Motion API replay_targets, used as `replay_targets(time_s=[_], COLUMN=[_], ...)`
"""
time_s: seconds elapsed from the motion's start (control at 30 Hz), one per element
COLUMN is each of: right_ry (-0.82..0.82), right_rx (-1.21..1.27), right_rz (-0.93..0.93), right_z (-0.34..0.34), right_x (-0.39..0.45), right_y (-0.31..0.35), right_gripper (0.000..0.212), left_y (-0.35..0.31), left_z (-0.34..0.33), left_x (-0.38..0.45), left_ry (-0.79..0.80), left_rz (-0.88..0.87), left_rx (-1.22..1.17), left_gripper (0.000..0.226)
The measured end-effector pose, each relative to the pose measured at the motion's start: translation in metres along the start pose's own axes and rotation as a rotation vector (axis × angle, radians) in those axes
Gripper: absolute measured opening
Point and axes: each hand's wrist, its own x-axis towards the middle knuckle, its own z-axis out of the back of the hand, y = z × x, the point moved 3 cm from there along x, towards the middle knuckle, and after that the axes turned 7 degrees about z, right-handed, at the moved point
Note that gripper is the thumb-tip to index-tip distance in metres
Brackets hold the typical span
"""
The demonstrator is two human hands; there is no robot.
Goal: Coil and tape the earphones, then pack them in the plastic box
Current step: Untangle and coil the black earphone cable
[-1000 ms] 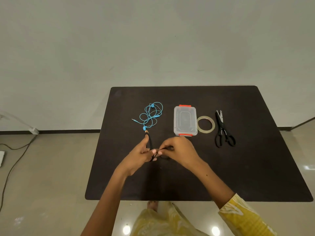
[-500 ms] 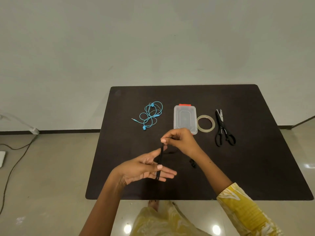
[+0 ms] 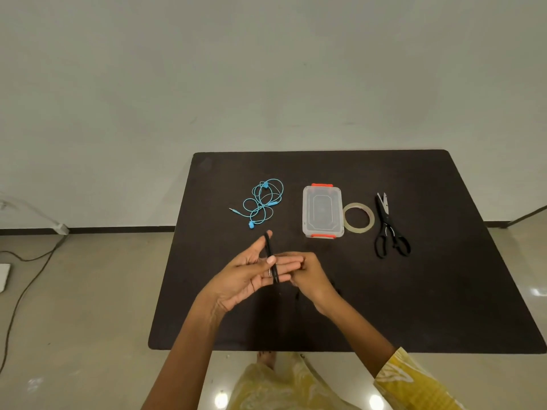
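A black earphone cable is looped around the outstretched fingers of my left hand, with my thumb pressed on it. Behind those fingers my right hand pinches the cable's free length; the rest trails down to the dark table and is hard to see. Blue earphones lie in a loose tangle farther back on the left. The clear plastic box with orange clips stands shut at the table's middle. A roll of clear tape lies right beside it.
Black scissors lie to the right of the tape, blades pointing away. The table's near edge runs just above my yellow clothing. Cables trail on the floor at the left.
My right hand has come down from above the left hand to behind its fingers, carrying the cable round them. The left hand has risen and turned its fingers toward the box.
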Motion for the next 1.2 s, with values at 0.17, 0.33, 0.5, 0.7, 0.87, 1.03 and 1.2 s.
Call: replay_targets(time_s=[0.17,0.33,0.5,0.7,0.87,1.03,1.2], right_ry=[0.084,0.188,0.273,0.344,0.318,0.325,0.310], right_rx=[-0.233,-0.522,-0.850,-0.814,-0.612,-0.379,-0.192], right_rz=[0.137,0.221,0.306,0.354,0.384,0.337,0.307], right_z=[-0.002,-0.003,0.006,0.026,0.039,0.041,0.045], right_x=[-0.002,-0.006,-0.001,0.016,0.028,0.035,0.037], right_y=[0.008,0.019,0.040,0.058,0.064,0.060,0.052], right_gripper=[0.011,0.015,0.018,0.012,0.010,0.018,0.022], left_y=[-0.007,-0.011,-0.003,0.003,0.004,0.002,0.003], left_z=[0.001,0.006,0.008,0.007,0.002,-0.006,-0.005], left_x=[0.006,0.005,0.006,0.004,0.000,-0.005,-0.010], left_ry=[-0.146,-0.247,-0.321,-0.194,-0.032,0.131,0.222], left_rz=[-0.126,-0.165,-0.117,0.052,0.110,0.156,0.200], left_rx=[-0.022,0.108,0.298,0.419,0.366,0.369,0.324], left_gripper=[0.081,0.078,0.078,0.081,0.075,0.064,0.064])
